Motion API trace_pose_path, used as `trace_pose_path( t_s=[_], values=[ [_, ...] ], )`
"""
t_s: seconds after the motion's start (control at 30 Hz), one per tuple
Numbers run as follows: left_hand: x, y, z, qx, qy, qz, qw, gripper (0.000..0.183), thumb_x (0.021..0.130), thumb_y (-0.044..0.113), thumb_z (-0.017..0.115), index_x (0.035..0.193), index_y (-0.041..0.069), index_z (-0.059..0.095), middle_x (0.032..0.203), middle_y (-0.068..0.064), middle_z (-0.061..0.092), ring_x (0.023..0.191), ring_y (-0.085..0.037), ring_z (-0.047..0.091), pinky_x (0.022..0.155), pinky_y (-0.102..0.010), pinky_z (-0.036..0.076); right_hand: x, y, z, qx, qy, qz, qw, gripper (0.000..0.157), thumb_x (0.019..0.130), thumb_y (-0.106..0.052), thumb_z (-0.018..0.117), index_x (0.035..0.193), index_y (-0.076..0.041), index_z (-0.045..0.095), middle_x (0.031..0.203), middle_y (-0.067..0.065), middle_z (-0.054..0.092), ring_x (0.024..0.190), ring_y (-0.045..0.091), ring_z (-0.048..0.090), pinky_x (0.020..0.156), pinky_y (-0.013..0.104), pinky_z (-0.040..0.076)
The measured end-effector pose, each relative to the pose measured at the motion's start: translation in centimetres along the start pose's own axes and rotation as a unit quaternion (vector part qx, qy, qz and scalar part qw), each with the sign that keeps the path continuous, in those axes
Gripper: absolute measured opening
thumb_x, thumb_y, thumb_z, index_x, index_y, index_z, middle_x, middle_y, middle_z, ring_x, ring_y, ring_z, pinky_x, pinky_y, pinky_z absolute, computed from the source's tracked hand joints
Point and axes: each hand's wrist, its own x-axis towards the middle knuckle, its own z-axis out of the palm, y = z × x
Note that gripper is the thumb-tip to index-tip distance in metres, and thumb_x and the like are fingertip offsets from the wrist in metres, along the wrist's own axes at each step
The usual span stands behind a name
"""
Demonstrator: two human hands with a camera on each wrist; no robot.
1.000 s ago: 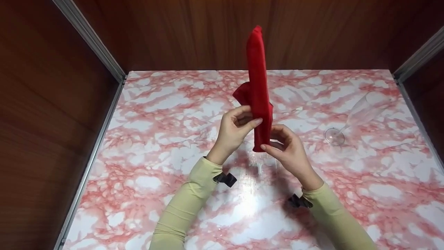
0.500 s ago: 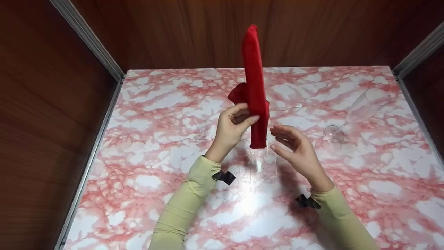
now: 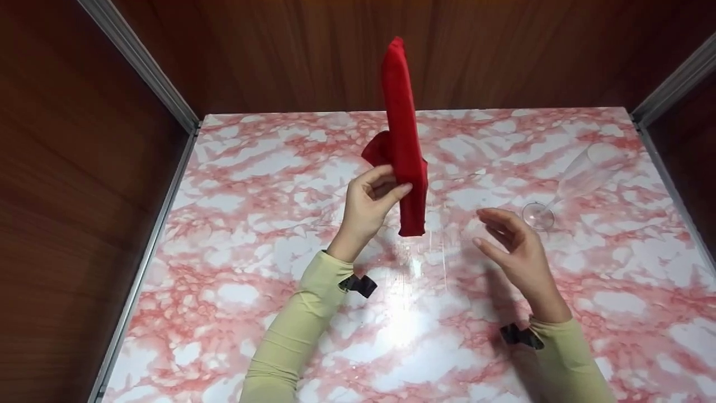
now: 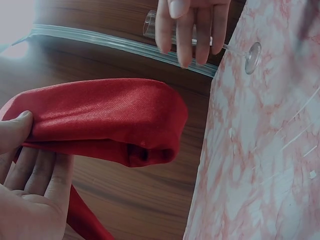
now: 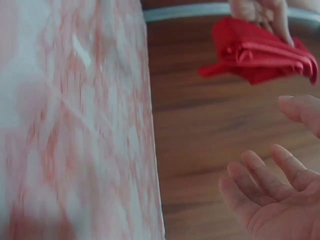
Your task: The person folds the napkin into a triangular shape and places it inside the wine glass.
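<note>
My left hand (image 3: 366, 210) pinches a folded red cloth (image 3: 404, 123) between thumb and fingers, holding it raised above the table. In the left wrist view the cloth (image 4: 110, 110) appears as a thick folded band, with a loose tail hanging below the fingers. Its layered end faces the right wrist camera, where the cloth (image 5: 260, 52) is slightly blurred. My right hand (image 3: 517, 252) hovers to the right, apart from the cloth, with relaxed fingers and nothing in them. Just beyond it stands a clear stemmed glass (image 3: 584, 173).
A red-and-white marbled tabletop (image 3: 251, 235) lies beneath both hands. Brown wood-grain panels (image 3: 291, 56) with metal corner strips (image 3: 151, 61) enclose its back and sides. The glass's round foot is close to the right hand's fingers in the head view.
My right hand has let go of the cloth's lower end and moved right. The left hand has shifted slightly left with the cloth.
</note>
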Motion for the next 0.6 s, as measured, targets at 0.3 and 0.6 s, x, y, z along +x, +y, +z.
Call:
trace_pose_path(
  t_s=[0.3, 0.6],
  values=[
    [0.3, -2.2, -0.5, -0.013, -0.004, 0.006, 0.9999, 0.028, 0.081, -0.011, 0.069, 0.107, -0.016, 0.061, 0.097, -0.009, 0.069, 0.089, -0.017, 0.065, 0.082, -0.04, 0.053, -1.2, 0.4, -2.9, 0.01, 0.042, 0.005, 0.999, 0.053, 0.082, 0.013, 0.066, 0.132, 0.008, 0.049, 0.13, 0.02, 0.053, 0.123, 0.026, 0.048, 0.103, 0.028, 0.036],
    [0.4, -2.2, -0.3, -0.013, -0.012, 0.016, 0.9997, 0.027, 0.081, -0.007, 0.071, 0.105, -0.014, 0.063, 0.095, -0.011, 0.07, 0.088, -0.02, 0.066, 0.082, -0.04, 0.053, -1.9, -0.2, -5.7, 0.009, 0.112, 0.021, 0.993, 0.054, 0.08, 0.017, 0.066, 0.131, 0.008, 0.05, 0.128, 0.017, 0.055, 0.119, 0.022, 0.051, 0.103, 0.028, 0.037]
  ],
)
